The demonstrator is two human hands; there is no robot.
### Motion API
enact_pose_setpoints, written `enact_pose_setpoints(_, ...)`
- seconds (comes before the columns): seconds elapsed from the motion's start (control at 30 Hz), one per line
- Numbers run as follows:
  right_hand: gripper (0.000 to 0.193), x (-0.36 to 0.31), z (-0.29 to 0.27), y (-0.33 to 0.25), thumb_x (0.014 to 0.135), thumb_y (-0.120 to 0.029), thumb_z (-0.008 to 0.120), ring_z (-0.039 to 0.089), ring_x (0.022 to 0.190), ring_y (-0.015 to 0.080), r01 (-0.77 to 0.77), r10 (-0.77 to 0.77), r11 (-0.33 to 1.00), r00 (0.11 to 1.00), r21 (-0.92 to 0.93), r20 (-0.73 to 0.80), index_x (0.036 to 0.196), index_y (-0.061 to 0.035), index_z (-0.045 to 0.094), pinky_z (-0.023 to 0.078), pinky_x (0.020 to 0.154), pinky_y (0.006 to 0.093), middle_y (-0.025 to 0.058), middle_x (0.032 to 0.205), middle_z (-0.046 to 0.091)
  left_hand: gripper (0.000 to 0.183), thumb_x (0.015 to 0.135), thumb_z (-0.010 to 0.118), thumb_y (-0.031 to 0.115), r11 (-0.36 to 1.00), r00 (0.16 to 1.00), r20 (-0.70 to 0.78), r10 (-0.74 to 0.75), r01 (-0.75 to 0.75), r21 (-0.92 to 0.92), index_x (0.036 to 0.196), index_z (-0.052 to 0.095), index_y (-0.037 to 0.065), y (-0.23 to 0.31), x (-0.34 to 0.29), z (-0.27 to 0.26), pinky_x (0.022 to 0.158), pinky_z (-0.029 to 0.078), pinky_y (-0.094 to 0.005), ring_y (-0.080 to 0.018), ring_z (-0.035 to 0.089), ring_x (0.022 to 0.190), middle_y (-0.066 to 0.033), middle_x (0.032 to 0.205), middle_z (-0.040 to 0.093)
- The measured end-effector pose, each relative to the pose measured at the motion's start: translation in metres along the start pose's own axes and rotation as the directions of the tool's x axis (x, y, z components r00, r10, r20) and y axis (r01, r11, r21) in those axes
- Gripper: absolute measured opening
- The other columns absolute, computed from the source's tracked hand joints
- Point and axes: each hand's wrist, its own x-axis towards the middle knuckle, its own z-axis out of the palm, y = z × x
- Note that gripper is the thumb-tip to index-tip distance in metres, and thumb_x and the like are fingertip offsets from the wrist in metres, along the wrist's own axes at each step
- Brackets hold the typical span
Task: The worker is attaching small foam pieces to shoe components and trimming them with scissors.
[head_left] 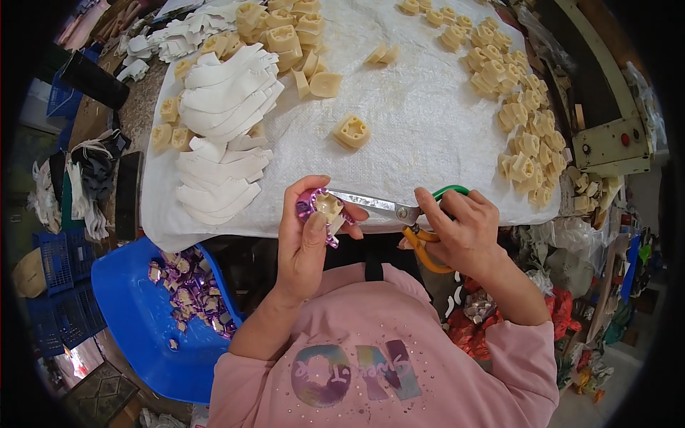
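My left hand (302, 246) is closed around a small hollow piece (328, 207), shiny purple outside and beige inside, just off the table's near edge. My right hand (464, 228) grips a pair of scissors (371, 202) by its green and orange handles. The blades point left, and their tips reach the top of the purple piece; whether they are cutting it I cannot tell. Beyond my hands a single beige molded piece (351, 132) with holes in its top sits on the white sheet (421, 143).
White curved pieces (228, 93) lie stacked at the left, beside a heap of beige pieces (282, 36). Several more beige pieces (524, 121) line the right edge. A blue tub (135, 335) of purple scraps (193, 289) stands below left. A dark phone-like slab (129, 192) lies left.
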Motion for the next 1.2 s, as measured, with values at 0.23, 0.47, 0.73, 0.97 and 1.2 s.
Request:
enact_pose_setpoints(0.23,0.077,-0.003,-0.002,0.007,0.043,-0.027,0.08,0.049,0.056,0.0122,0.029,-0.03,0.999,0.999,-0.026,-0.028,0.116,-0.0155,0.057,0.035,0.052,0.029,-0.0027,0.07,0.044,0.049,0.098,0.034,0.041,0.971,0.985,0.096,-0.145,0.16,-0.175,0.127,0.033,0.001,0.005,0.0,-0.006,0.061,0.044,-0.0301,-0.0197,0.052,0.065,-0.0167,0.078,0.057)
enact_pose_setpoints(0.47,0.072,-0.011,0.005,0.011,0.045,-0.027,0.08,0.048,0.054,0.0121,0.046,-0.046,0.999,0.999,0.002,-0.016,0.113,-0.0153,0.058,0.034,0.051,0.0291,-0.0027,0.069,0.043,0.049,0.099,0.024,0.043,0.888,0.943,0.145,-0.3,0.331,-0.32,0.123,0.041,0.004,0.005,0.0,-0.006,0.052,0.034,-0.03,-0.0164,0.039,0.053,-0.0103,0.064,0.05)
enact_pose_setpoints(0.73,0.07,-0.015,0.002,0.007,0.046,-0.027,0.079,0.048,0.056,0.0121,0.019,-0.019,0.999,1.0,-0.035,-0.018,0.112,-0.0171,0.059,0.035,0.053,0.029,-0.0029,0.07,0.043,0.05,0.099,0.021,0.044,0.841,0.913,0.158,-0.376,0.407,-0.356,0.12,0.044,0.004,0.001,-0.004,-0.006,0.051,0.031,-0.0292,-0.0158,0.035,0.049,-0.0074,0.056,0.046)
enact_pose_setpoints(0.97,0.066,-0.043,0.011,0.011,0.047,-0.027,0.078,0.05,0.055,0.0126,0.018,-0.018,1.0,1.0,0.02,0.012,0.11,-0.0164,0.06,0.036,0.053,0.0285,-0.0022,0.07,0.045,0.05,0.098,0.023,0.043,0.808,0.853,0.226,-0.47,0.519,-0.279,0.117,0.045,0.002,-0.008,-0.01,-0.009,0.05,0.032,-0.0296,-0.0145,0.034,0.045,-0.0074,0.054,0.047)
enact_pose_setpoints(1.2,0.066,-0.088,0.021,0.02,0.048,-0.027,0.079,0.053,0.06,0.0167,-0.042,0.026,0.992,0.991,0.116,0.132,0.11,-0.0129,0.06,0.037,0.053,0.0305,0.0006,0.07,0.048,0.048,0.099,0.029,0.038,0.845,0.878,0.289,-0.381,0.458,-0.278,0.124,0.042,0.0,-0.012,-0.008,-0.03,0.052,0.037,-0.0248,-0.0145,0.049,0.057,-0.0119,0.068,0.056)
